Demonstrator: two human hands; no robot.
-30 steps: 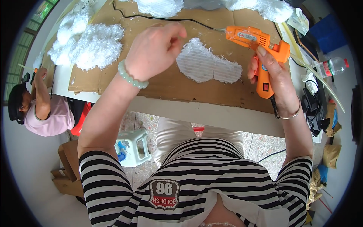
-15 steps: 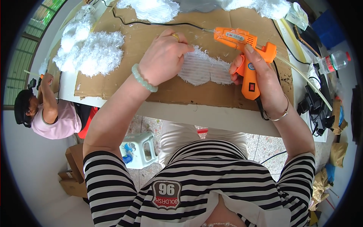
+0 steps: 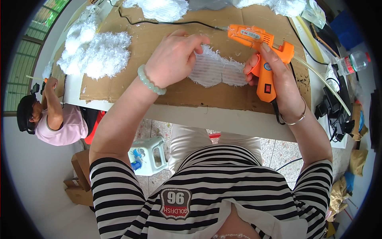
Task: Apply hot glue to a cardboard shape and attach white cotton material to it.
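The right hand (image 3: pixel 286 81) is at right of centre, gripping the handle of an orange hot glue gun (image 3: pixel 266 81); its fingers are wrapped around the front by the trigger, and its thumb lies along the upper body. The gun's nozzle points toward the left of the frame, and a pale glue stick (image 3: pixel 324 79) sticks out of its back end, slanting down to the right.

The left hand (image 3: pixel 171 59) is at upper centre, fingers bent and bunched close together, the index finger reaching farthest right. It is at the upper left edge of a white shaggy-edged fabric piece (image 3: pixel 217 72); whether the fingers pinch or touch that edge, I cannot tell. The piece lies at upper centre, ribbed face up, on a cardboard sheet (image 3: pixel 230 98) that covers much of the white tabletop (image 3: pixel 223 119).

At upper left of the frame lies a fluffy white piece (image 3: pixel 104 51), with another white shaggy piece (image 3: pixel 157 10) at the top edge. A black cord (image 3: pixel 171 23) runs across the cardboard toward the nozzle. A clear plastic bottle (image 3: pixel 357 61) lies at the right, and a co-worker (image 3: pixel 59 127) in a pink top sits at far left.
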